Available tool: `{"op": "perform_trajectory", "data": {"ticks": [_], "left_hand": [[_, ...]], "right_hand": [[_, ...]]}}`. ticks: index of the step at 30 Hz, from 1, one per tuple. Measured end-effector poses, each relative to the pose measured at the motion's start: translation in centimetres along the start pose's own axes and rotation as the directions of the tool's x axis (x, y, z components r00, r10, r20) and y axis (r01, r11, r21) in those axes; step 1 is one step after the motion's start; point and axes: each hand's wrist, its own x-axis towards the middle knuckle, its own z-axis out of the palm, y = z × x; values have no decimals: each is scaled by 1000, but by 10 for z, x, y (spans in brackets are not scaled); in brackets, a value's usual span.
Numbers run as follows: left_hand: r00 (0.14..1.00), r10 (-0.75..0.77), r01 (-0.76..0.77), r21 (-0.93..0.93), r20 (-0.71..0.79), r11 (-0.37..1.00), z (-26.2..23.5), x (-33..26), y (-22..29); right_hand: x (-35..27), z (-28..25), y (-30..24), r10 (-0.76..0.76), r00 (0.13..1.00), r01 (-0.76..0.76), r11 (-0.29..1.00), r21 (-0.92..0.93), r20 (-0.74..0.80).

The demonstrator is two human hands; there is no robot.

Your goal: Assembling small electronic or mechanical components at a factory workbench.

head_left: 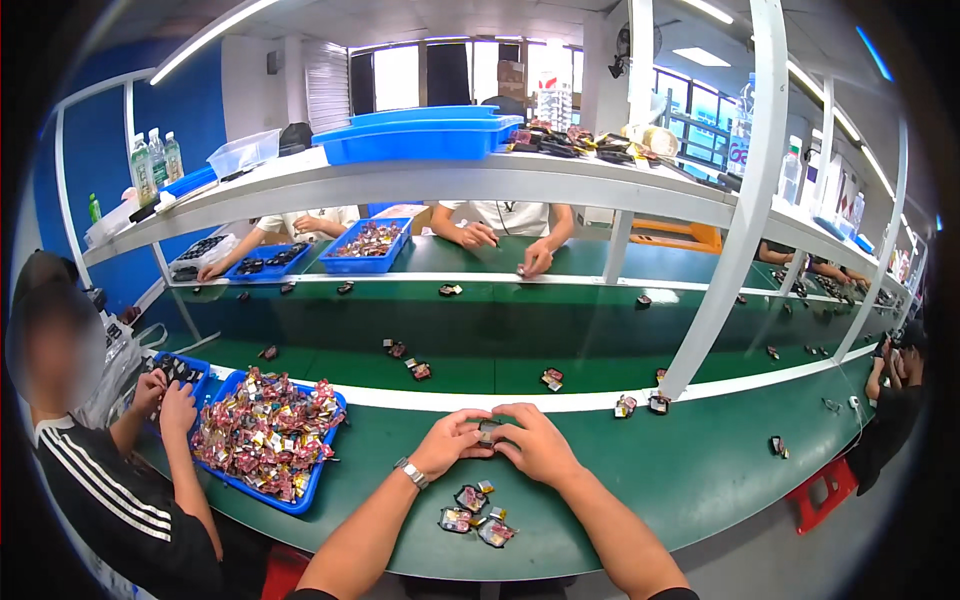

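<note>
Both of my hands meet over the green work surface (390, 490), near the white rail. Between their fingertips is a small dark casing with a greyish middle (487, 436). My left hand (448, 446) grips its left side, a metal-banded watch on the wrist. From the right, my right hand (538, 446) closes thumb and fingers on the same piece. Much of the casing is hidden by the fingers. Nearer to me, between my forearms, lie several small electronic assemblies (456, 520) with dark rims, reddish wiring and silver-yellow parts.
Left of me, a blue tray (312, 492) is heaped with similar small parts. A co-worker (110, 480) sits beyond it. Scattered assemblies (552, 379) lie on the green belt behind the rail. A slanted white post (722, 240) rises at right, and a shelf (420, 183) spans overhead.
</note>
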Motion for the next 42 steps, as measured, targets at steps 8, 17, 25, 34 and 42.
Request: {"op": "perform_trajectory", "data": {"ticks": [8, 17, 25, 34, 42], "left_hand": [[999, -11, 13, -33, 42, 999, 4, 2, -4], [993, 31, -35, 31, 110, 999, 3, -1, -3], [995, -16, 18, -21, 101, 1000, 2, 1, -3], [998, 11, -6, -88, 59, 996, -3, 3, -10], [998, 14, -7, -101, 67, 995, -3, 3, -11]], "right_hand": [[-4, 6, 6, 55, 998, -55, 998, -21, -14], [-5, 8, 1, 164, 985, -159, 984, 84, -56], [-8, 9, 6, 161, 987, -162, 968, 194, 19], [-7, 18, -4, 221, 971, -205, 965, 166, -87], [-9, 24, 1, 187, 973, -164, 972, 166, -137]]}}
